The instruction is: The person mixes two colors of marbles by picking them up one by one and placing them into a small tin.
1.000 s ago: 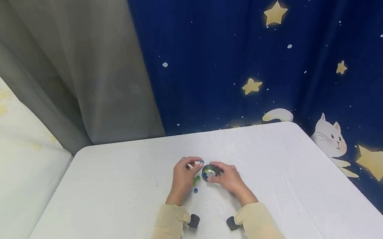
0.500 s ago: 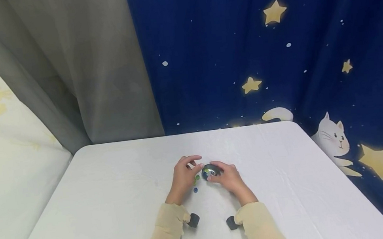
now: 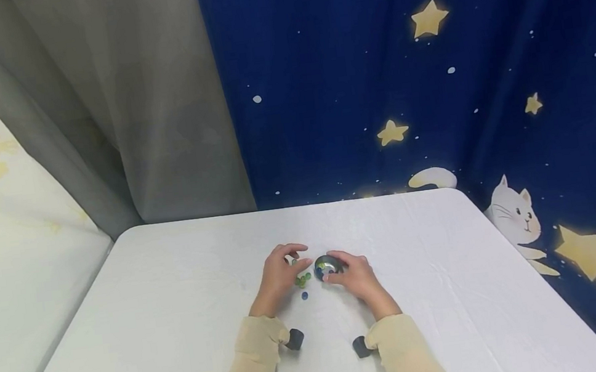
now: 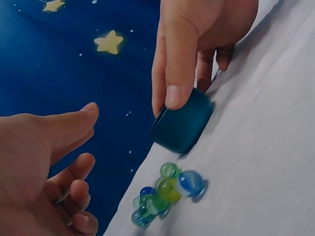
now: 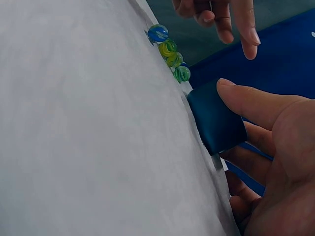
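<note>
We see the left hand [image 3: 278, 273], empty and loose, drawn back from the cup [image 4: 183, 125] the right hand [image 3: 358, 275] grips. We can't count its marbles [image 3: 321, 266].

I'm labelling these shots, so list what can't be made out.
Marbles inside the teal cup: too small to count in the head view; the cup's wall hides them in both wrist views.
Loose marbles: exact number unclear, overlapping in the left wrist view.
Left hand: cut off by the top edge, right wrist view.
</note>
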The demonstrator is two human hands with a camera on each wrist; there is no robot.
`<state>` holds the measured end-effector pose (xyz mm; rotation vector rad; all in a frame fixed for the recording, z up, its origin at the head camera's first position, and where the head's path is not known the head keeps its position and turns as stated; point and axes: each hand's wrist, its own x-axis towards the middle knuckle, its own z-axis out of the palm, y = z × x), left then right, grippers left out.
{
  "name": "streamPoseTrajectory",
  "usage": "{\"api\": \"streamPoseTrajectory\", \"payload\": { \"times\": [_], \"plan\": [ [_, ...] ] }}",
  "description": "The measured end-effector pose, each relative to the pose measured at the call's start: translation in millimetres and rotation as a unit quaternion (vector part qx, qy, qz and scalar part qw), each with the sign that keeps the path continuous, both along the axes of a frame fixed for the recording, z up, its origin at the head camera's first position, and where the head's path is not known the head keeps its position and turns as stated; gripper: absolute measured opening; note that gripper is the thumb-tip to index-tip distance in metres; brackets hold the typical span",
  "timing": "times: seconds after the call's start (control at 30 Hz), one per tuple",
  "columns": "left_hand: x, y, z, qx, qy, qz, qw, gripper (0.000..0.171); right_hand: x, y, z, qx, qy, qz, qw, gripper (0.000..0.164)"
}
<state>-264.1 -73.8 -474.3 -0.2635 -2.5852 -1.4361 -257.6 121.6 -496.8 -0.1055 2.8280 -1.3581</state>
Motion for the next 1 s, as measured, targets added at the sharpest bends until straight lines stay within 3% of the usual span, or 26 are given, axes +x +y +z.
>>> {"api": "streamPoseTrajectory", "payload": {
  "times": [0.23,0.4,0.53,0.73,1.0],
  "plan": [
    [0.2,-12,0.4,-0.044,-0.069,-0.057,0.995,0.022,-1.0,0,-1.6,0.002,0.006,0.006,1.0,0.058],
    [1.0,-19,0.2,-0.058,-0.079,-0.119,0.988,0.018,-1.0,0,-1.5,-0.001,0.003,0.003,1.0,0.057],
    [1.0,-22,-1.8,-0.071,-0.087,-0.152,0.982,0.019,-1.5,0,-2.0,0.001,0.006,0.006,1.0,0.057],
    [0.3,-24,-6.5,-0.084,-0.12,-0.159,0.9764,0.02,-0.8,0,-0.7,0.001,0.002,0.005,1.0,0.057],
    [0.7,-26,-7.3,-0.095,-0.134,-0.176,0.9706,0.022,-1.8,-1,-0.6,-0.002,-0.003,-0.001,1.0,0.057]
  ]
}}
